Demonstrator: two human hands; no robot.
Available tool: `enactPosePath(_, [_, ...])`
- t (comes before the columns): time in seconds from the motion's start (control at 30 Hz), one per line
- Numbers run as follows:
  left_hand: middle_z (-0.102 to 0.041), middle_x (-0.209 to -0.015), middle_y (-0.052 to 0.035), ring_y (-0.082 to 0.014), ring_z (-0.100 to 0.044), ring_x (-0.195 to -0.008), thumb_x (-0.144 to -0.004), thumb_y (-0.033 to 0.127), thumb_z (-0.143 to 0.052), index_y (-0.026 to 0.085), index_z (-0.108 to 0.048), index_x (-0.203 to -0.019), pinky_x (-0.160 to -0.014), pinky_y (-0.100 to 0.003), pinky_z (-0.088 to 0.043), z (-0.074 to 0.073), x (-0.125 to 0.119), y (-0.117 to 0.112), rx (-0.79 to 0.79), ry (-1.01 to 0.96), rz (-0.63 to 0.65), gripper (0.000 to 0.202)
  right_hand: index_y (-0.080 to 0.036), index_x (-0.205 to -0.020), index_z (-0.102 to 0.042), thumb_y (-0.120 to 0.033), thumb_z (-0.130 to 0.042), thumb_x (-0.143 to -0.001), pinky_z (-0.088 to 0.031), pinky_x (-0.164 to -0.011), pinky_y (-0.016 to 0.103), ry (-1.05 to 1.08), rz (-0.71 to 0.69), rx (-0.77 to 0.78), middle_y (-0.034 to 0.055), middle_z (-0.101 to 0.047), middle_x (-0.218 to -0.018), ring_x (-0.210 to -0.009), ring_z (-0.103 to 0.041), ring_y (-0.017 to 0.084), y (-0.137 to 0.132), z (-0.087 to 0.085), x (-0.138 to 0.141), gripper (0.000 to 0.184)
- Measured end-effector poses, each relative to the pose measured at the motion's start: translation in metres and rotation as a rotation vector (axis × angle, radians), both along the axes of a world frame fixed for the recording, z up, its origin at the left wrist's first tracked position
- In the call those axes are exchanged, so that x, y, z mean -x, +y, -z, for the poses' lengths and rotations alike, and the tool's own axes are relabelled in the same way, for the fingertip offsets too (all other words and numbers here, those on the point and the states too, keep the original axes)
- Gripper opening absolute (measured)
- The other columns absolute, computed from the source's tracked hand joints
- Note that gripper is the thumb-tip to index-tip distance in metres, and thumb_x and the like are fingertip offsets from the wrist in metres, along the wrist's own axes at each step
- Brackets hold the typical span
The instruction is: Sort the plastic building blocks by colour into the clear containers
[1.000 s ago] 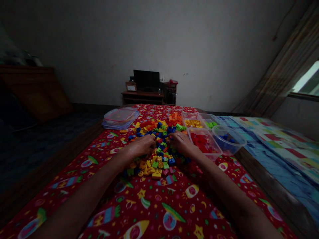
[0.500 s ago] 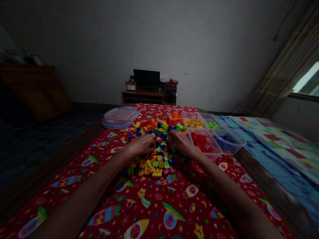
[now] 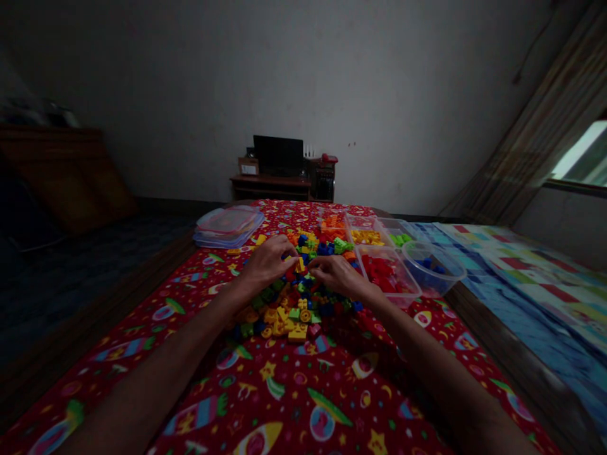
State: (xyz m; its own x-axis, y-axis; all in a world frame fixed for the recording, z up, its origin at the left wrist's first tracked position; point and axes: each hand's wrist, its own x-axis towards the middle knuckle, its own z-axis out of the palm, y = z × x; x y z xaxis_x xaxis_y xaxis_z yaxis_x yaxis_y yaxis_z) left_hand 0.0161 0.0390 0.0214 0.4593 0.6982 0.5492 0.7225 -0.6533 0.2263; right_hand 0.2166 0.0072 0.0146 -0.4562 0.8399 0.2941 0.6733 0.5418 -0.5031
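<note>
A mixed heap of plastic building bricks point(image 3: 284, 319) in yellow, blue, green, red and orange lies on the red patterned tablecloth point(image 3: 294, 379). Over its left side is my left hand point(image 3: 269, 262), thumb and fingers closed at a yellow brick point(image 3: 300, 265) by the fingertips. My right hand point(image 3: 336, 275) is just to the right, low over the heap, its fingers pinched together; whatever is between them is hidden. Clear tubs stand right of the heap: one with red bricks point(image 3: 383, 273), another with yellow bricks point(image 3: 367, 237), and a round tub point(image 3: 446, 284) with blue ones.
Behind these are orange bricks point(image 3: 333, 224) and green bricks point(image 3: 401, 239) in further clear tubs. Stacked plastic lids point(image 3: 227, 227) lie at the table's far left. A bed with a patchwork cover point(image 3: 521, 265) adjoins the right side. A monitor point(image 3: 278, 155) stands by the far wall.
My left hand has risen from the heap and turned, with a yellow brick now at its fingertips. My right hand has shifted slightly left and nearer to me.
</note>
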Motion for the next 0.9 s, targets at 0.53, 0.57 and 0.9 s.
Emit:
enactPosePath(0.53, [-0.062, -0.079, -0.003, -0.0165, -0.058, -0.078, -0.081, 0.022, -0.058, 0.017, -0.065, -0.076, -0.073, -0.027, -0.045, 0.005, -0.01, -0.003, 0.031, -0.048, 0.142, 0.01, -0.012, -0.081, -0.071, -0.038, -0.054, -0.082, -0.031, -0.05, 0.019, 0.23, 0.002, 0.227, -0.0011, -0.059, -0.06, -0.053, -0.048, 0.008, 0.012, 0.01, 0.0, 0.031])
enactPosePath(0.57, [-0.063, -0.079, -0.0032, -0.0166, -0.059, -0.079, -0.082, 0.023, -0.058, 0.017, -0.066, -0.076, -0.074, -0.028, -0.045, 0.003, -0.008, -0.002, 0.047, -0.067, 0.141, 0.012, -0.012, -0.081, -0.072, -0.035, -0.054, -0.082, -0.031, -0.05, 0.019, 0.191, 0.017, 0.172, -0.0005, -0.06, -0.062, -0.054, -0.049, 0.008, 0.014, 0.007, -0.005, 0.029])
enactPosePath(0.9, [-0.068, -0.083, -0.0023, -0.0156, -0.062, -0.078, -0.08, 0.024, -0.058, 0.018, -0.07, -0.082, -0.072, -0.024, -0.046, -0.003, 0.002, -0.002, 0.254, 0.046, 0.167, 0.013, -0.012, -0.104, -0.069, -0.03, -0.054, -0.084, -0.045, -0.074, 0.028, -0.258, 0.591, -0.249, 0.0144, -0.07, -0.099, -0.089, -0.063, 0.023, 0.097, -0.048, -0.103, 0.031])
